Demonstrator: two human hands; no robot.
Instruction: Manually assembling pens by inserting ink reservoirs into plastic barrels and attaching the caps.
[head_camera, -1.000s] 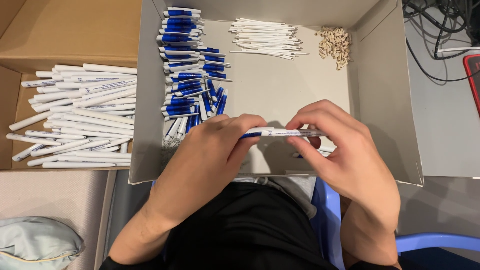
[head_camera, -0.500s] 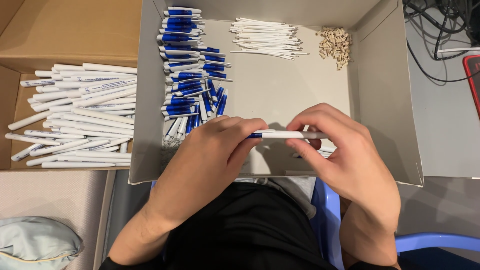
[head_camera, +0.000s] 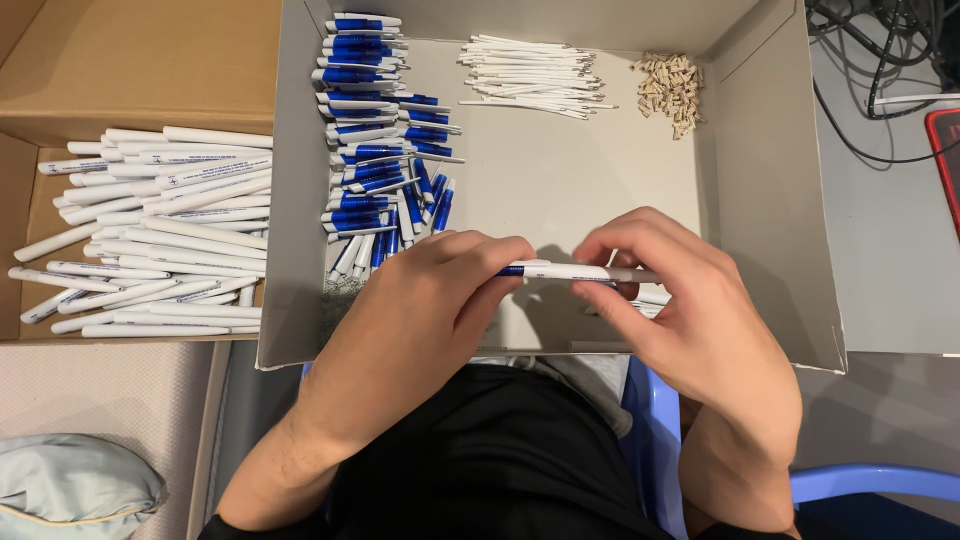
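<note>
Both hands hold one white pen with a blue end (head_camera: 565, 271) level over the front of a grey cardboard tray (head_camera: 770, 200). My left hand (head_camera: 420, 320) pinches the blue end between thumb and fingers. My right hand (head_camera: 690, 310) grips the white barrel end. In the tray's left part lies a heap of blue-and-white pen parts (head_camera: 375, 140). At its back lie thin white refills (head_camera: 530, 75) and a small pile of tan bits (head_camera: 672, 88).
A brown cardboard box (head_camera: 150, 60) at left holds many white pen barrels (head_camera: 150, 230). Black cables (head_camera: 880, 60) and a red-edged object (head_camera: 945, 160) lie at right. A blue chair (head_camera: 870, 480) shows below, and a pale cloth bundle (head_camera: 70, 490) at bottom left.
The hands have stayed over the tray's front; the fingers have shifted slightly along the pen, which stays level between them.
</note>
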